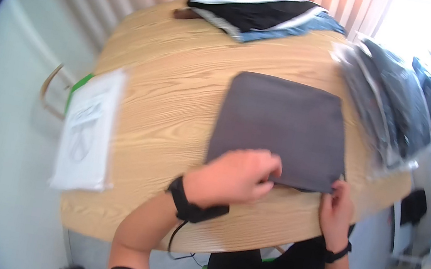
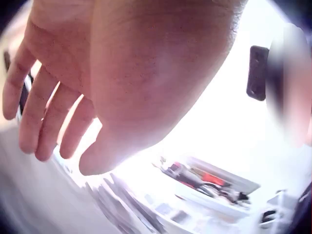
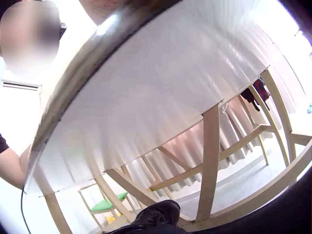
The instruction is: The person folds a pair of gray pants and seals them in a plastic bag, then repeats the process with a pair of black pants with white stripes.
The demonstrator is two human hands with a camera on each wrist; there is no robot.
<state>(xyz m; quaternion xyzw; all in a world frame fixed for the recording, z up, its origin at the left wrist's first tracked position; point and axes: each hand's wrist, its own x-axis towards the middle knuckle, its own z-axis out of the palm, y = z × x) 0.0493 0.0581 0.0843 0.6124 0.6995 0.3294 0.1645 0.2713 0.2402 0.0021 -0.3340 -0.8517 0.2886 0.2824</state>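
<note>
A dark grey folded cloth (image 1: pixel 284 126), squarish with rounded corners, lies flat on the wooden table (image 1: pixel 171 94). My left hand (image 1: pixel 237 176) hovers over its near left edge, fingers bent loosely downward. In the left wrist view the fingers of that left hand (image 2: pixel 63 97) are spread a little, with nothing between them. At the near right corner of the cloth, my right hand (image 1: pixel 336 210) pinches the edge between thumb and fingers. The right wrist view mostly shows the table's underside (image 3: pixel 146 92), and the right fingers are hidden there.
A white packaged item (image 1: pixel 89 131) in clear plastic lies at the table's left edge. Several plastic-wrapped dark garments (image 1: pixel 384 99) are piled at the right. At the far edge rests a heap of black, white and blue clothing (image 1: pixel 252 11). A chair (image 1: pixel 52 89) stands beyond the left side.
</note>
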